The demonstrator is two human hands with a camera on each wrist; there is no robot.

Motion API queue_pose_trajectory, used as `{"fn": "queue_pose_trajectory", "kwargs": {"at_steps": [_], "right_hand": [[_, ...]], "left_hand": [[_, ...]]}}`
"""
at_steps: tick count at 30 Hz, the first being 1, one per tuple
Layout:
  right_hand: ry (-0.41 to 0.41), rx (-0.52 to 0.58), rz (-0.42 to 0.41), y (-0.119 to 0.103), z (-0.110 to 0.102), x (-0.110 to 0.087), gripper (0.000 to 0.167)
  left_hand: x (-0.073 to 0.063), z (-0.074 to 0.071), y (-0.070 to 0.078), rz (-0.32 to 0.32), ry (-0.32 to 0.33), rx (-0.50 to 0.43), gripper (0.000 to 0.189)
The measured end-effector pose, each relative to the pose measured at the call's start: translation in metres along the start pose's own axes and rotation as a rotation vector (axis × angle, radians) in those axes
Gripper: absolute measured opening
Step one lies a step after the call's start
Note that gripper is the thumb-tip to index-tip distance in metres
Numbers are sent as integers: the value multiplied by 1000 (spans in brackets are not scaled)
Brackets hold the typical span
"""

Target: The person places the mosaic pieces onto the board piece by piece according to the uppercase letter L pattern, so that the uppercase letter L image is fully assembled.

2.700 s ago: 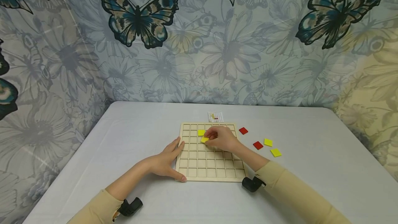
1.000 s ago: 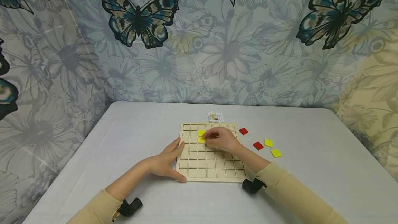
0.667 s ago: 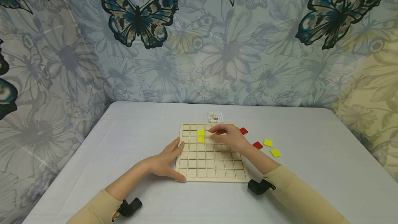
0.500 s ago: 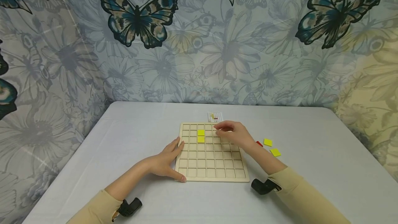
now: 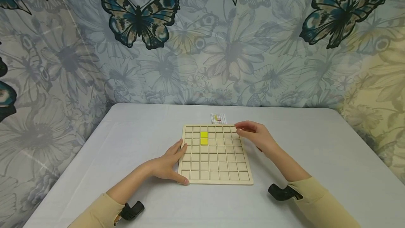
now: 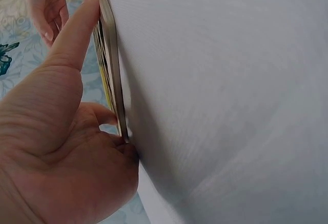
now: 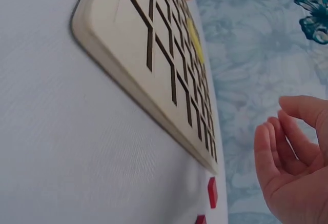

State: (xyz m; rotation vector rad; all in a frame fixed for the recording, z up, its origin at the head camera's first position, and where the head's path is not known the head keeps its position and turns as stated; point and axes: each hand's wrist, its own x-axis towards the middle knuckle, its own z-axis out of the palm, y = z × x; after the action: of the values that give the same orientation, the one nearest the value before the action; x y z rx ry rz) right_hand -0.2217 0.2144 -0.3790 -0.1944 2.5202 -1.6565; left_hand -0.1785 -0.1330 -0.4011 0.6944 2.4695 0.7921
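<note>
Right hand [image 5: 257,137] farther from yellow tiles [image 5: 204,140]

A pale square wooden grid board [image 5: 215,166] lies on the white cloth-covered table [image 5: 152,122], with a small white printed card [image 5: 218,119] just behind it and flat red tiles [image 7: 212,192] to its right. Toward the board's back, left of the middle, one yellow square tile [image 5: 204,134] sits behind a second yellow tile [image 5: 204,141]. The left hand [image 5: 168,164] is on the board's left edge, the right hand [image 5: 258,135] by its back right corner.
</note>
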Motion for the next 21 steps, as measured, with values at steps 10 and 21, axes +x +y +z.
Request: {"fn": "queue_pose_trajectory", "kwargs": {"at_steps": [10,21], "right_hand": [[12,-28,47,14,-27,-19,47],[124,-270,77,36,-58,-32,41]], "left_hand": [[1,1,-2,10,-1,6,121],[1,1,-2,8,1,4,122]]}}
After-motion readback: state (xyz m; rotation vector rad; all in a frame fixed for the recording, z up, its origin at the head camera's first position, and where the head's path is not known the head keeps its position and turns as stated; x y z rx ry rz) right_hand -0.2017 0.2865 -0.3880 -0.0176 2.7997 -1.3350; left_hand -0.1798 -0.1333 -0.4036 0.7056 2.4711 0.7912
